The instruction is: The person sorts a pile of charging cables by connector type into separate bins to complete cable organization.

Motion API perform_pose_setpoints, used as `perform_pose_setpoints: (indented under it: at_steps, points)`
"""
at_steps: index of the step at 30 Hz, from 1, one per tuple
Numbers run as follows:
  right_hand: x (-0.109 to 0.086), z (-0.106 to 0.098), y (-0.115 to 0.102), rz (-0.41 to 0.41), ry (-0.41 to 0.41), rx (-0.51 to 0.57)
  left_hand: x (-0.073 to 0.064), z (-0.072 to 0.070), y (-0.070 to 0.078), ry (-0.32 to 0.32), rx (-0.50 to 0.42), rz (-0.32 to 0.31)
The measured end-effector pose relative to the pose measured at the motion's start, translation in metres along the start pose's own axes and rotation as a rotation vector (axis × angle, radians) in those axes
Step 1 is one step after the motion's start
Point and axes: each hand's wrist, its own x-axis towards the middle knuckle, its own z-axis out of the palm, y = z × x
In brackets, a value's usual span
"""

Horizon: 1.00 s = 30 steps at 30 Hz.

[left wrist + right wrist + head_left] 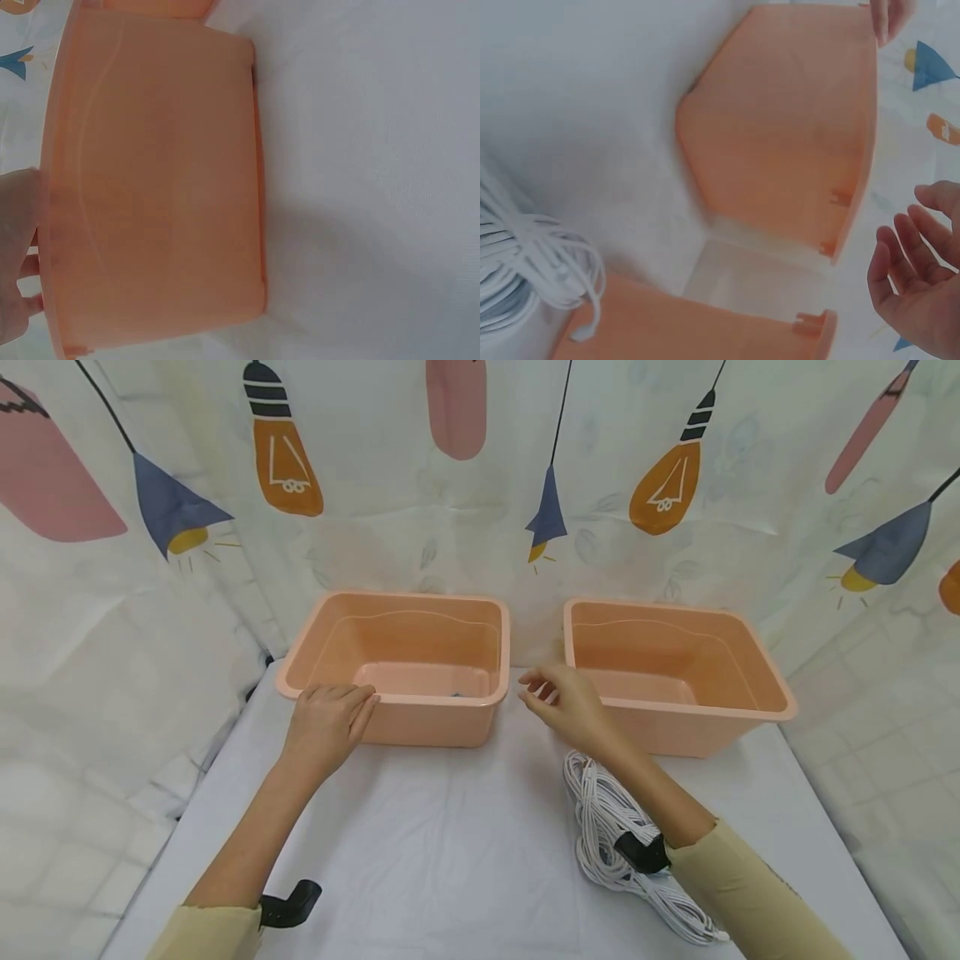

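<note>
The left peach plastic bin (427, 722) stands on the white-covered table. My left hand (327, 727) grips its front rim near the left corner; the left wrist view shows the fingers (30, 266) over that rim. A tiny bluish bit (457, 695) shows inside, mostly hidden by the front wall. My right hand (566, 700) hangs in the air between the bins, with loosely bent fingers and nothing in them. Beside it is the right peach bin (675, 727). A bundle of white cord (611, 827) lies under my right forearm, partly hidden by it.
White table cloth (450, 843) spreads in front of the bins. A curtain (480, 527) printed with lamps and bulbs hangs close behind them and along both sides. Each wrist carries a black camera mount, such as the left one (291, 906).
</note>
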Motion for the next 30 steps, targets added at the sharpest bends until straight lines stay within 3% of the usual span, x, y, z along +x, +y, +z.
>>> perform_pose_setpoints:
  at_steps: [9,17,24,30]
  points:
    - [-0.034,-0.006,0.010,0.041,0.023,-0.048,0.000,-0.001,-0.001,0.011,-0.010,-0.002]
    - [-0.064,-0.011,0.030,-0.057,0.103,-0.103,0.000,-0.003,0.000,-0.038,-0.020,-0.036]
    - [-0.092,-0.016,0.046,-0.160,0.156,-0.143,0.001,-0.002,0.000,-0.001,-0.030,-0.024]
    - [-0.117,-0.017,0.059,-0.166,0.185,-0.156,0.001,0.000,0.001,0.013,-0.028,-0.022]
